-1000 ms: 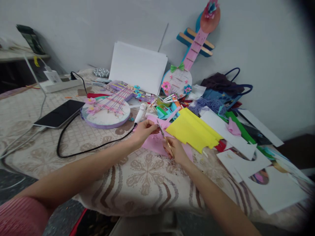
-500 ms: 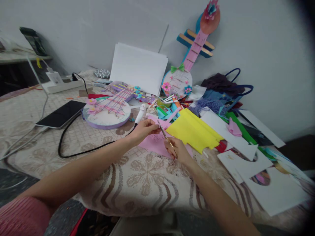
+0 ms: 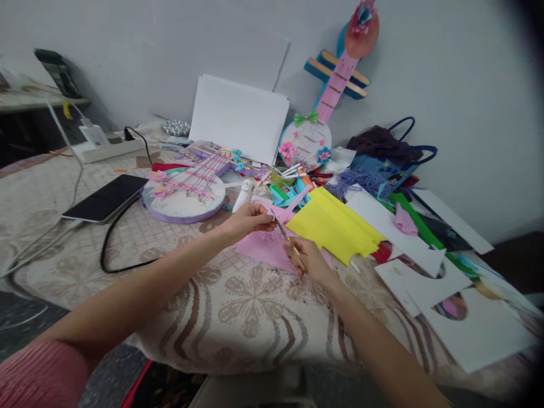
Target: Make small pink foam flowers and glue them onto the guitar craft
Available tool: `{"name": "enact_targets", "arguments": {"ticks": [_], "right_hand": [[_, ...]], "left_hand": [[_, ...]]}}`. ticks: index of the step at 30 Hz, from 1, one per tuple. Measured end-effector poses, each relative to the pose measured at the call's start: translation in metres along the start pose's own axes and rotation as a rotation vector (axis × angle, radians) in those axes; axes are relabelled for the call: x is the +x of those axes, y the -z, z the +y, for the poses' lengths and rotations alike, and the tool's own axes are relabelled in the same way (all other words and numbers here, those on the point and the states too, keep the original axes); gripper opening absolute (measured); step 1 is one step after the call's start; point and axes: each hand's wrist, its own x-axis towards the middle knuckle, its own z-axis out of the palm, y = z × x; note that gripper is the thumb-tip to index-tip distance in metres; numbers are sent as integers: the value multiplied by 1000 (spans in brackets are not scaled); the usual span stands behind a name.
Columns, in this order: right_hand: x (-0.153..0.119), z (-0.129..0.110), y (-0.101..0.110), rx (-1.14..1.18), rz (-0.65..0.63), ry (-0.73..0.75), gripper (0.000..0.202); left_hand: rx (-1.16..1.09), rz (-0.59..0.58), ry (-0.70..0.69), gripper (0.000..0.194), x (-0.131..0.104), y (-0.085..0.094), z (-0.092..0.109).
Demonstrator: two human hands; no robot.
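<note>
My right hand (image 3: 304, 255) is closed round the handles of a pair of scissors (image 3: 280, 225), whose blades point up and left toward my other hand. My left hand (image 3: 254, 220) has its fingers pinched together close to the blade tips. A small pale or pink bit seems to sit at its fingertips, too small to make out. Beneath both hands lies a pink sheet (image 3: 263, 249) with small pink scraps on it. Just beyond my left hand rests a white glue gun (image 3: 243, 195), partly hidden by that hand.
A yellow sheet (image 3: 335, 226) lies right of the hands. White cut-out boards (image 3: 480, 328) cover the table's right side. To the left are a decorated round stringed instrument (image 3: 182, 195), a tablet (image 3: 106, 198) and a black cable (image 3: 106, 249). Another handmade instrument (image 3: 306, 141) leans against the wall.
My left hand has shifted very slightly left, and the scissors' blades have moved a little with my right hand. Everything else on the table stays in place.
</note>
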Motion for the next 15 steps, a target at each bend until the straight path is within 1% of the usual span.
{"name": "enact_targets", "arguments": {"ticks": [8,15], "right_hand": [[0,3,0,45,-16,-37,37],[-3,1,-1,123,-76,-27,39]], "left_hand": [[8,-38,22,15,-2,0,5],[25,-65,35,14,0,2,4]]}}
